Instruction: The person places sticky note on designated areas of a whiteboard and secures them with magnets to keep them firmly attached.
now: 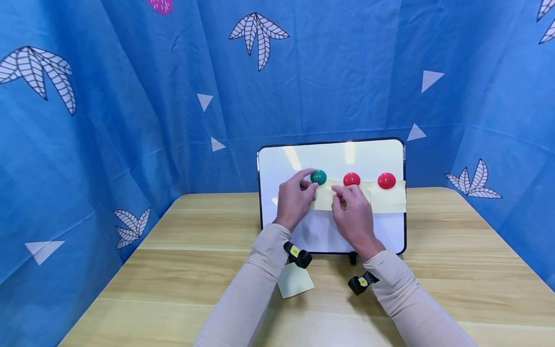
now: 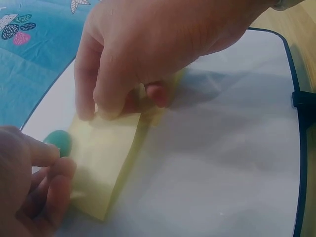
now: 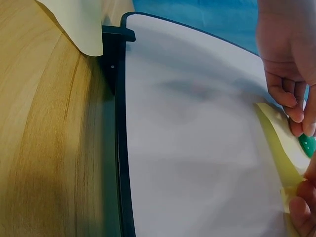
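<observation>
A small whiteboard (image 1: pixel 318 236) with a dark frame stands tilted back on the table. My left hand (image 1: pixel 295 198) pinches a round green magnet (image 1: pixel 318 177) between thumb and forefinger, at the top of a pale yellow sticky note (image 2: pixel 106 163). That note's lower edge curls off the board. My right hand (image 1: pixel 353 214) grips the same note by its other side, fingertips bent at the paper. Beside it, two more notes hang in the row, under a red magnet (image 1: pixel 351 179) and a farther red magnet (image 1: pixel 387 180). My right hand partly covers the middle note.
Another pale yellow note (image 1: pixel 296 280) lies on the wooden table (image 1: pixel 208 270) in front of the board, partly under my left forearm. Black stand feet (image 3: pixel 118 33) hold the board's lower edge. A blue patterned curtain (image 1: pixel 338 86) hangs behind the table.
</observation>
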`<state>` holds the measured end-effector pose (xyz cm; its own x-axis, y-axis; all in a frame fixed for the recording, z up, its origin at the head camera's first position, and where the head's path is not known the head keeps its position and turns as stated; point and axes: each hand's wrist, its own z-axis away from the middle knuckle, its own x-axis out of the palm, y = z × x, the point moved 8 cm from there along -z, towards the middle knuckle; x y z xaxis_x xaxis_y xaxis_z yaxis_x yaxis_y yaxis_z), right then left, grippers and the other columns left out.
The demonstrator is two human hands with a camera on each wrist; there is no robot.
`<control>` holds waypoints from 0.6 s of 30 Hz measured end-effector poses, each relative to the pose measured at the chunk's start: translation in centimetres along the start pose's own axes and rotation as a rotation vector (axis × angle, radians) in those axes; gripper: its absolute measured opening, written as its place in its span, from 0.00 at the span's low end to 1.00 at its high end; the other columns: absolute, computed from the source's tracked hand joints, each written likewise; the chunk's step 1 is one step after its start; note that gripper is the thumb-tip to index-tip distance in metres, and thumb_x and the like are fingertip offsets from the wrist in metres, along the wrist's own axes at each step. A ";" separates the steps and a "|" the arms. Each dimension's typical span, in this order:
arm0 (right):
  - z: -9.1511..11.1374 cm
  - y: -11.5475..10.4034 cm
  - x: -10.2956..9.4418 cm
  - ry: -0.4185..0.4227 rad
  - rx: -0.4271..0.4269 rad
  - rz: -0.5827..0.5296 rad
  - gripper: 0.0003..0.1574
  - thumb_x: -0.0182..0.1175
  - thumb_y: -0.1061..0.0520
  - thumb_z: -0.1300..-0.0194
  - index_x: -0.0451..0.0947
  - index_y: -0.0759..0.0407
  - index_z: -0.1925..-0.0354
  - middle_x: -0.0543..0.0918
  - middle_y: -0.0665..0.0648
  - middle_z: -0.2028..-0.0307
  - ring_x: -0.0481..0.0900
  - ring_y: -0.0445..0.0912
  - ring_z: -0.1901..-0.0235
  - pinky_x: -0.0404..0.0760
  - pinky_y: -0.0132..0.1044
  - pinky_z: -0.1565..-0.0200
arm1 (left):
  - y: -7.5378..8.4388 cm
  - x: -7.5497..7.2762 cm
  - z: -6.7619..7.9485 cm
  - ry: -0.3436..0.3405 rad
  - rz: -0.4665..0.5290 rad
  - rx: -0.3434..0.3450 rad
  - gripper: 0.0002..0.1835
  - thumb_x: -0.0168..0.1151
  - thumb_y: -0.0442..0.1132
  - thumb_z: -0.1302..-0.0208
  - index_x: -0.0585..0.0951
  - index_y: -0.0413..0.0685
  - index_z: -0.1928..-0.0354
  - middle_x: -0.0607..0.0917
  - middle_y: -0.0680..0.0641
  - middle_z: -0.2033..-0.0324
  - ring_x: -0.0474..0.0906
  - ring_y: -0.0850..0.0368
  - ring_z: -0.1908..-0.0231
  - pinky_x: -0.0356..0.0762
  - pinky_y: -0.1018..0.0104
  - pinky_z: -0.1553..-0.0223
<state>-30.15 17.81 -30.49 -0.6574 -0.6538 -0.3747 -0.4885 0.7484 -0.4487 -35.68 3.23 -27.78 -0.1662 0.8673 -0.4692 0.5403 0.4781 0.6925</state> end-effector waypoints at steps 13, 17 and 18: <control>0.2 -0.1 -0.2 0.003 0.019 -0.015 0.12 0.67 0.64 0.39 0.83 0.67 0.55 0.78 0.59 0.63 0.79 0.49 0.66 0.82 0.43 0.62 | -1.6 -1.1 2.0 0.015 -0.026 -0.036 0.14 0.67 0.42 0.33 0.85 0.53 0.46 0.86 0.55 0.69 0.79 0.63 0.70 0.78 0.67 0.69; 0.2 -0.5 -0.4 -0.004 0.011 -0.013 0.11 0.65 0.64 0.38 0.83 0.67 0.56 0.79 0.60 0.64 0.78 0.49 0.67 0.81 0.43 0.64 | -2.2 -1.2 2.7 0.000 -0.026 -0.048 0.12 0.68 0.42 0.34 0.86 0.53 0.50 0.86 0.56 0.70 0.79 0.63 0.70 0.77 0.67 0.69; 0.2 -0.6 -0.4 -0.008 0.007 -0.013 0.11 0.65 0.64 0.38 0.83 0.67 0.57 0.79 0.60 0.64 0.78 0.49 0.67 0.81 0.43 0.64 | -2.3 -1.2 2.9 -0.004 -0.023 -0.050 0.11 0.68 0.42 0.34 0.87 0.52 0.51 0.85 0.56 0.70 0.79 0.63 0.70 0.77 0.67 0.69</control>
<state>-29.50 17.62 -30.27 -0.6466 -0.6643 -0.3749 -0.4927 0.7389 -0.4596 -34.34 0.64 -30.39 -0.1752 0.8554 -0.4874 0.4945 0.5046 0.7078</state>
